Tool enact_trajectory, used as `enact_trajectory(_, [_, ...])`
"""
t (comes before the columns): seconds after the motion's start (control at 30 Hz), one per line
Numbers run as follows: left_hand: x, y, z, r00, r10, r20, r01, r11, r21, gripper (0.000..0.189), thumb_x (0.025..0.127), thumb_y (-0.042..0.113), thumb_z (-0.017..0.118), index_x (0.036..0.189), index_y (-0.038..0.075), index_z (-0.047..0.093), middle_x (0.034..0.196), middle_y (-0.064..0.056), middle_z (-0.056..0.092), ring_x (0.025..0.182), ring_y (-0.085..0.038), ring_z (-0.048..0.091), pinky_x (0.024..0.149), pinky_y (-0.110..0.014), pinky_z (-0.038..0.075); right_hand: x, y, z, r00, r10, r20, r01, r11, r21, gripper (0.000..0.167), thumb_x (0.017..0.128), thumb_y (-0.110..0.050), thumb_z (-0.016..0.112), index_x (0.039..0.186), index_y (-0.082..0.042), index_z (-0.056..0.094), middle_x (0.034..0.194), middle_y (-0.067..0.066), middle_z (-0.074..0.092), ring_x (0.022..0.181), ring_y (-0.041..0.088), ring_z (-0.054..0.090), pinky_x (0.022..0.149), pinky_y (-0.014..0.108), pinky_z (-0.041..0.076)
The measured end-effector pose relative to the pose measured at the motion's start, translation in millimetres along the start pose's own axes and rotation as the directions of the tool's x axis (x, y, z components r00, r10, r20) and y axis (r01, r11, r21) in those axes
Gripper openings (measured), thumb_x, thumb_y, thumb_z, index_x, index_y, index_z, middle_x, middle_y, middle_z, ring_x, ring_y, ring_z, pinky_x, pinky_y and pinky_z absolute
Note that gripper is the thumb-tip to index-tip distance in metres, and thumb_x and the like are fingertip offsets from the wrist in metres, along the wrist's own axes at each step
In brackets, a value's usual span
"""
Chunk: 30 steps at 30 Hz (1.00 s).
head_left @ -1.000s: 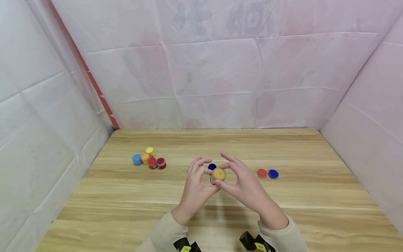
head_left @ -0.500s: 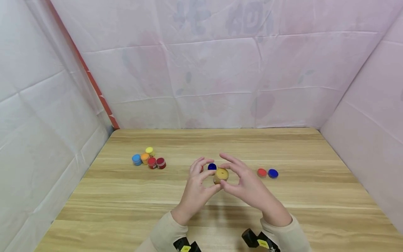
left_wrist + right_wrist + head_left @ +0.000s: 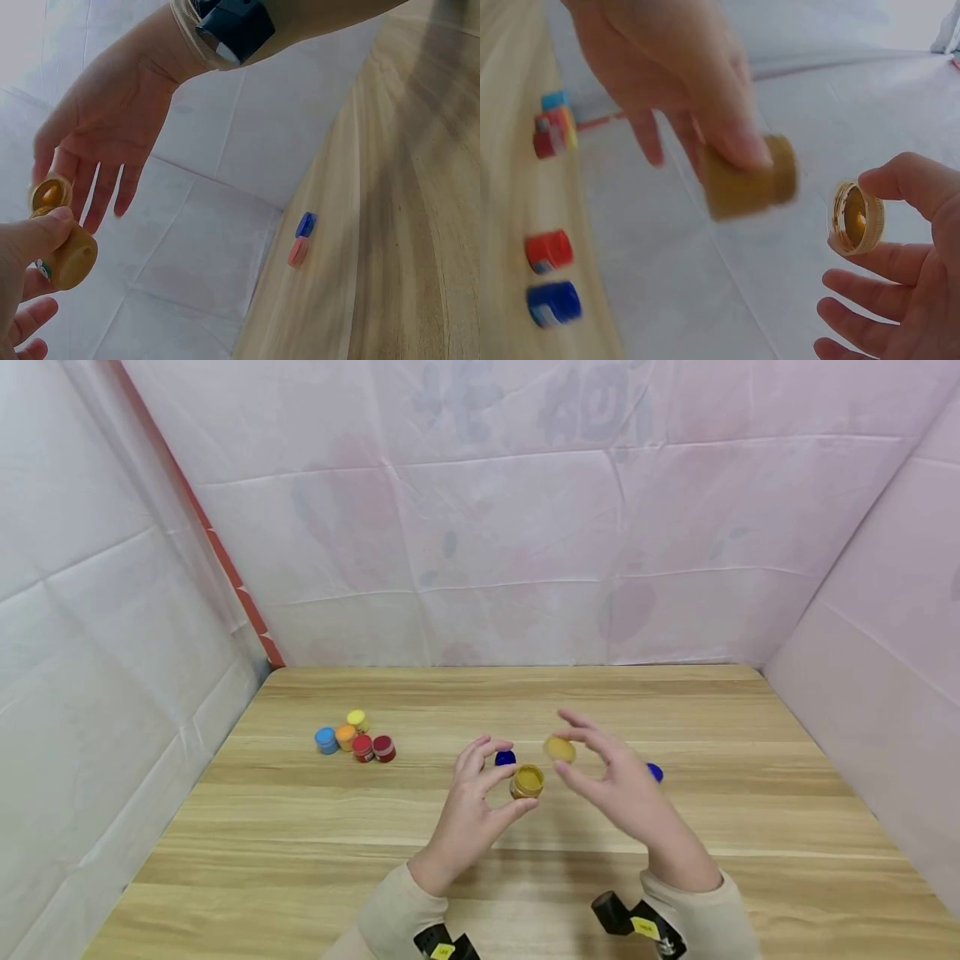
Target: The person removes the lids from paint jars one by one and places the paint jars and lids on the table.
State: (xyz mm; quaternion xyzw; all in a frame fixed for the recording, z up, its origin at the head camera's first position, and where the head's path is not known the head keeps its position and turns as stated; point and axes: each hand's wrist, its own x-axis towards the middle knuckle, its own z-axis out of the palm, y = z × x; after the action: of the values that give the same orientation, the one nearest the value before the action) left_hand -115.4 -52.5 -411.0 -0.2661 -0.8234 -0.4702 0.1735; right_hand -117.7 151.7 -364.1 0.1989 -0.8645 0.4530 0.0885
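My left hand (image 3: 480,810) pinches a small mustard-yellow paint jar (image 3: 527,783) between thumb and fingers, above the table. The jar's mouth is uncovered and yellow paint shows inside. Up and to the right of it, my right hand (image 3: 622,785) holds the matching yellow lid (image 3: 559,749), apart from the jar. Seen from the right wrist, the lid (image 3: 859,217) has paint on its inner side. Just behind the left hand stands a dark blue jar (image 3: 505,758). A red jar (image 3: 549,250) beside it shows in the right wrist view.
On the left of the wooden table (image 3: 300,860) several paint jars cluster, among them light blue (image 3: 326,741), orange (image 3: 346,737) and dark red (image 3: 384,748). A blue lid (image 3: 655,772) and a red lid (image 3: 298,252) lie to the right. White cloth walls (image 3: 510,527) enclose the table.
The yellow lid has come off the jar. My right hand has carried it up and right, while my left hand with the jar stays nearly in place.
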Motion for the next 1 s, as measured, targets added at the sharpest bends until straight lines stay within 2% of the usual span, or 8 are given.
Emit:
enact_trajectory(0.07, [0.2,-0.5,1.8,1.000,-0.010,0.003,0.010,1.000,-0.007,0.034,0.073,0.020,0.080,0.102,0.004,0.069,0.130,0.001,0.047,0.134,-0.022,0.024,0.102,-0.054,0.028,-0.6,6.1,-11.4,0.998,0.035,-0.047,-0.036,0.999,-0.027,0.033,0.091,-0.023,0.062,0.119,-0.006,0.058,0.145,0.005,0.037,0.116,0.035,0.050,0.080,0.046,0.050])
enact_trajectory(0.17, [0.2,-1.2,3.9,0.999,-0.035,0.020,0.036,0.999,-0.013,0.034,0.074,0.020,0.079,0.103,0.005,0.069,0.131,0.001,0.046,0.134,-0.023,0.023,0.102,-0.054,0.028,-1.9,16.9,-29.6,0.990,0.088,-0.113,-0.096,0.993,-0.067,0.036,0.091,-0.024,0.061,0.119,-0.001,0.055,0.146,0.011,0.034,0.116,0.041,0.048,0.081,0.052,0.048])
enact_trajectory(0.27, [0.0,-3.4,5.5,0.995,-0.091,0.046,0.091,0.996,0.003,0.034,0.075,0.020,0.079,0.104,0.008,0.068,0.132,0.000,0.044,0.135,-0.025,0.022,0.102,-0.055,0.028,-4.1,30.1,-46.9,0.977,0.144,-0.159,-0.164,0.979,-0.122,0.042,0.091,-0.025,0.061,0.121,0.003,0.052,0.145,0.019,0.032,0.119,0.049,0.041,0.090,0.063,0.035])
enact_trajectory(0.3, [0.3,-4.8,6.1,0.992,-0.114,0.054,0.113,0.993,0.016,0.034,0.075,0.021,0.079,0.105,0.009,0.068,0.133,0.000,0.044,0.135,-0.026,0.022,0.102,-0.056,0.028,-4.6,34.8,-51.9,0.972,0.165,-0.167,-0.189,0.972,-0.142,0.043,0.091,-0.026,0.060,0.122,0.004,0.052,0.145,0.022,0.031,0.124,0.052,0.032,0.089,0.065,0.034])
enact_trajectory(0.47, [8.8,-15.0,11.4,0.973,-0.209,0.097,0.195,0.972,0.133,0.033,0.076,0.025,0.078,0.104,0.015,0.064,0.134,-0.003,0.043,0.134,-0.031,0.023,0.103,-0.056,0.025,-8.4,63.6,-70.5,0.944,0.293,-0.152,-0.324,0.913,-0.249,0.048,0.093,-0.026,0.057,0.125,0.008,0.047,0.142,0.033,0.026,0.122,0.058,0.027,0.092,0.069,0.025])
enact_trajectory(0.6, [22.2,-24.4,21.5,0.963,-0.229,0.142,0.186,0.946,0.265,0.032,0.075,0.029,0.078,0.098,0.016,0.060,0.134,-0.007,0.043,0.133,-0.034,0.025,0.105,-0.053,0.021,-13.6,90.7,-78.5,0.913,0.391,-0.114,-0.406,0.855,-0.323,0.048,0.091,-0.020,0.057,0.123,0.013,0.045,0.134,0.041,0.027,0.119,0.060,0.026,0.094,0.068,0.024])
enact_trajectory(0.77, [39.0,-33.8,38.9,0.948,-0.244,0.204,0.137,0.893,0.430,0.030,0.074,0.036,0.076,0.092,0.018,0.060,0.134,-0.009,0.044,0.131,-0.033,0.028,0.104,-0.052,0.022,-20.2,125.8,-79.6,0.880,0.473,-0.043,-0.446,0.793,-0.415,0.053,0.088,-0.024,0.060,0.122,0.014,0.047,0.125,0.041,0.040,0.112,0.058,0.037,0.090,0.064,0.031])
enact_trajectory(1.0, [57.3,-40.7,55.4,0.919,-0.275,0.281,0.092,0.845,0.527,0.031,0.074,0.040,0.073,0.096,0.019,0.066,0.139,-0.009,0.041,0.133,-0.034,0.024,0.104,-0.058,0.019,-25.5,148.1,-71.4,0.858,0.514,0.008,-0.454,0.766,-0.455,0.051,0.088,-0.023,0.059,0.122,0.014,0.048,0.122,0.040,0.044,0.110,0.057,0.041,0.088,0.064,0.034])
